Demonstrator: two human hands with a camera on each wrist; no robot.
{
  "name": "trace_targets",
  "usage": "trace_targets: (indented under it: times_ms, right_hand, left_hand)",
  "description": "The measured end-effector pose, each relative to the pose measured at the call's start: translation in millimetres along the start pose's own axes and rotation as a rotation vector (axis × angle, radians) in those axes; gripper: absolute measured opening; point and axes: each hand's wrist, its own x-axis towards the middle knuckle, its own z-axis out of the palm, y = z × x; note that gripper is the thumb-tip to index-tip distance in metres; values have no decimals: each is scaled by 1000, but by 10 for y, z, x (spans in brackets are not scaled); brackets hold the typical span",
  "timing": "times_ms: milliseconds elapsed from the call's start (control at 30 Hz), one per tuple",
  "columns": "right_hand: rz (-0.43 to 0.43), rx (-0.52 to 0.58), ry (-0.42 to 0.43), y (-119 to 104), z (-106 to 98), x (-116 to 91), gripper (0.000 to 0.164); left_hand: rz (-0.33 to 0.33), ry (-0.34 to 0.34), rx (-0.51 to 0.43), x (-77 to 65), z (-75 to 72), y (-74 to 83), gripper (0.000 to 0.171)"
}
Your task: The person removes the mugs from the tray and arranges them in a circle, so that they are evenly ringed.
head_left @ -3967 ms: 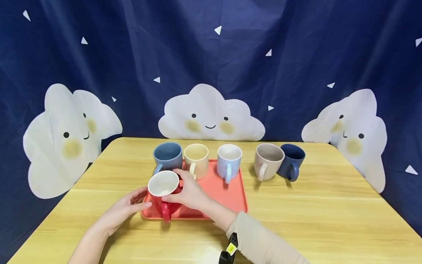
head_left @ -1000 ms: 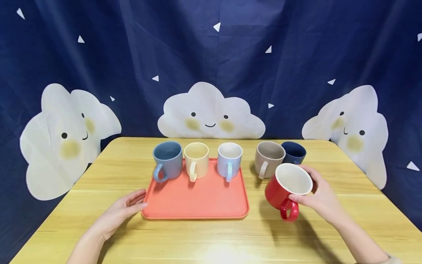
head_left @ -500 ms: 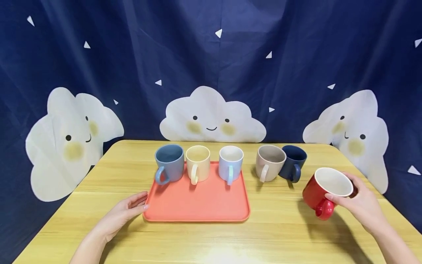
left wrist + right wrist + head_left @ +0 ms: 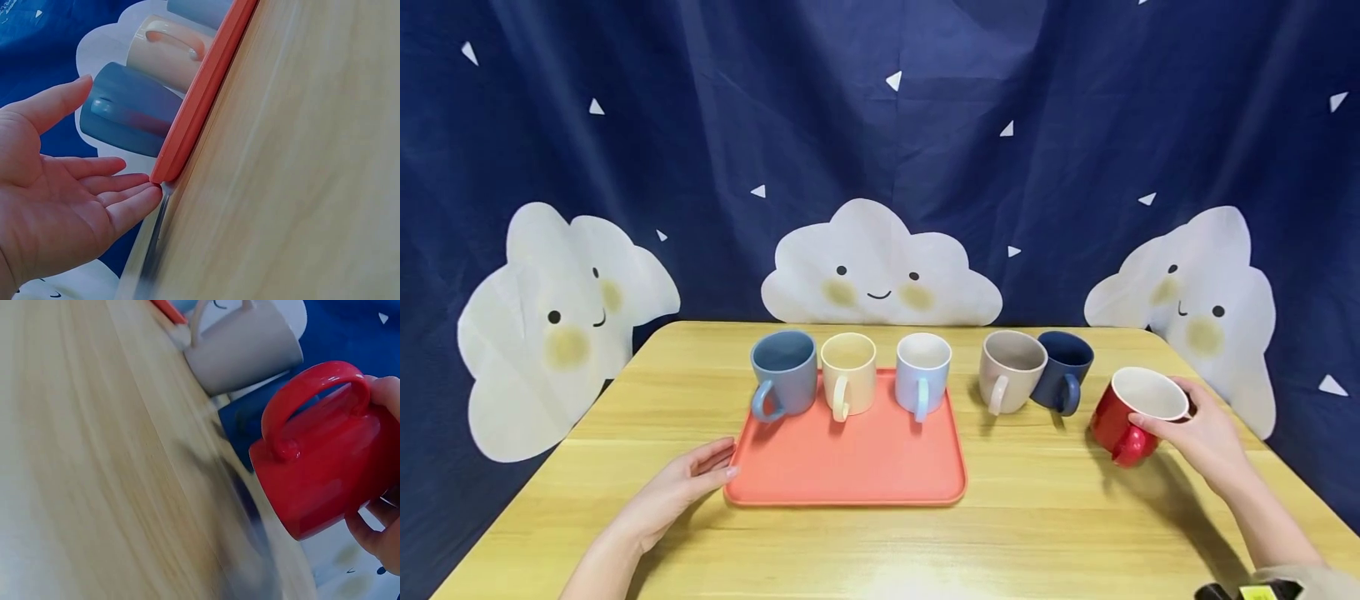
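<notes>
My right hand [image 4: 1206, 437] grips a red mug [image 4: 1112, 425] with a white inside, thumb near the handle and fingers round the far side. The mug is tilted and held over the right part of the table; in the right wrist view the red mug [image 4: 331, 462] shows its handle, with a shadow on the wood below. My left hand [image 4: 681, 483] lies at the left edge of the coral-red tray [image 4: 850, 467], fingers extended. In the left wrist view its fingertips [image 4: 147, 195] are right at the corner of the tray [image 4: 200, 106].
Along the tray's back stand a grey-blue mug [image 4: 793, 385], a cream mug [image 4: 859, 383] and a light blue mug [image 4: 932, 379]. Right of the tray, a taupe mug [image 4: 1018, 383] and a navy mug [image 4: 1056, 371] stand close together. A dark blue curtain [image 4: 880, 150] with clouds hangs behind the wooden table [image 4: 1037, 517].
My right hand has carried the red mug from the tray's front left to the table's right side, lately moving slightly farther back. My left hand has stayed by the tray's edge.
</notes>
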Motion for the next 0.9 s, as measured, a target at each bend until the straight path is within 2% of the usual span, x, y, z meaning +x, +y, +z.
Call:
trace_targets:
  times_ms: [200, 300, 433, 533, 667, 900]
  right_hand:
    - [6, 3, -35, 54, 47, 100, 75]
    - [12, 9, -54, 102, 69, 126, 75]
    - [24, 16, -60, 170, 109, 165, 76]
    - [21, 31, -60, 223, 131, 189, 73]
    - [-12, 67, -80, 281, 125, 236, 69]
    - [-76, 180, -184, 322, 78, 369, 65]
  left_hand:
    - [13, 3, 21, 1, -5, -21, 69]
    - [-5, 9, 12, 7, 3, -28, 69]
    - [-15, 13, -9, 11, 17, -27, 70]
    - [1, 6, 7, 11, 24, -27, 69]
    - [-8, 19, 6, 7, 31, -27, 69]
    - [-10, 33, 4, 8, 20, -7, 70]
